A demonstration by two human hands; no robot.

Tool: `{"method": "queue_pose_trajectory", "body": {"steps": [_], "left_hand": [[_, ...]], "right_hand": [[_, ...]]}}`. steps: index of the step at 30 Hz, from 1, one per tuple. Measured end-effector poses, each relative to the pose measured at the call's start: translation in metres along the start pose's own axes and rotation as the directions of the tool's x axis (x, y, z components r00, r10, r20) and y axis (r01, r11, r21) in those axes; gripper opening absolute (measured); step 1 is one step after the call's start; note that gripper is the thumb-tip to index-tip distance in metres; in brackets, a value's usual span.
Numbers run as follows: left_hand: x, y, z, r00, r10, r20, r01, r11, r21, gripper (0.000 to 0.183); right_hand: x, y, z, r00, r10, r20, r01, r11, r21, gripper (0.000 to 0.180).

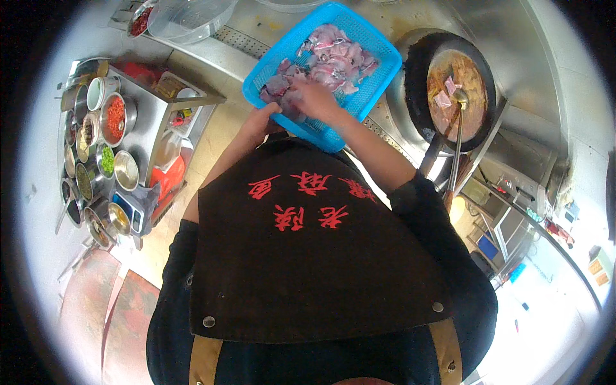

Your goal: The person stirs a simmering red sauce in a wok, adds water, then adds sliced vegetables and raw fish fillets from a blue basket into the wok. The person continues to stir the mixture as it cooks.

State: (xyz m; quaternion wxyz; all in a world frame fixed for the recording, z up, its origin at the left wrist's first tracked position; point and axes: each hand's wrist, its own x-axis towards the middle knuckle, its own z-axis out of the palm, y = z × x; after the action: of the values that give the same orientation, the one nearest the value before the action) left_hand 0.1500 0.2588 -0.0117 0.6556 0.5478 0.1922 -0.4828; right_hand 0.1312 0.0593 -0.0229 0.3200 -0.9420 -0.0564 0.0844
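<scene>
A blue plastic basket [369, 103] tilts in front of me over the stove edge. Pale pink raw slices, apparently fish, [332, 57] lie inside it, with some darker-edged pieces [277, 84] towards its near left side. My left hand [263, 120] grips the basket's near left rim, thumb over the edge. Inside, my right hand [315, 99] is down among the slices; its fingertips are blurred and partly hidden. To the right sits a black wok [415, 91] of brownish broth [462, 67]. Two pink slices [442, 99] and a metal ladle [460, 103] are in the broth.
On the left, a steel table [156, 122] bears several bowls, including chopped red chilli [115, 118] and chopped greens [107, 160], plus a scale [127, 209]. A clear plastic tub [190, 21] stands at the back left. The ladle's handle [455, 159] and the wok's handle [431, 154] extend towards my right arm.
</scene>
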Motion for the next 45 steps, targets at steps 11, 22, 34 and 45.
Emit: {"method": "queue_pose_trajectory", "body": {"steps": [11,22,34,45], "left_hand": [[-0.001,0.000,0.000,0.999,0.007,0.031,-0.008,1.000,0.028,0.041],[0.004,-0.002,-0.003,0.999,-0.005,0.041,0.005,1.000,-0.006,0.044],[-0.002,0.000,0.000,0.998,0.027,0.058,-0.028,0.999,0.017,0.044],[-0.005,0.002,0.004,0.999,0.026,0.032,-0.026,1.000,-0.005,0.043]], "right_hand": [[-0.009,0.072,-0.062,0.979,0.205,0.018,-0.206,0.968,0.145,0.018],[-0.004,0.089,-0.028,0.941,0.264,0.214,-0.166,0.906,-0.389,0.039],[-0.006,0.073,-0.069,0.906,0.155,0.394,-0.351,0.794,0.496,0.056],[-0.025,0.035,-0.011,0.930,0.309,0.198,-0.264,0.938,-0.226,0.058]]}}
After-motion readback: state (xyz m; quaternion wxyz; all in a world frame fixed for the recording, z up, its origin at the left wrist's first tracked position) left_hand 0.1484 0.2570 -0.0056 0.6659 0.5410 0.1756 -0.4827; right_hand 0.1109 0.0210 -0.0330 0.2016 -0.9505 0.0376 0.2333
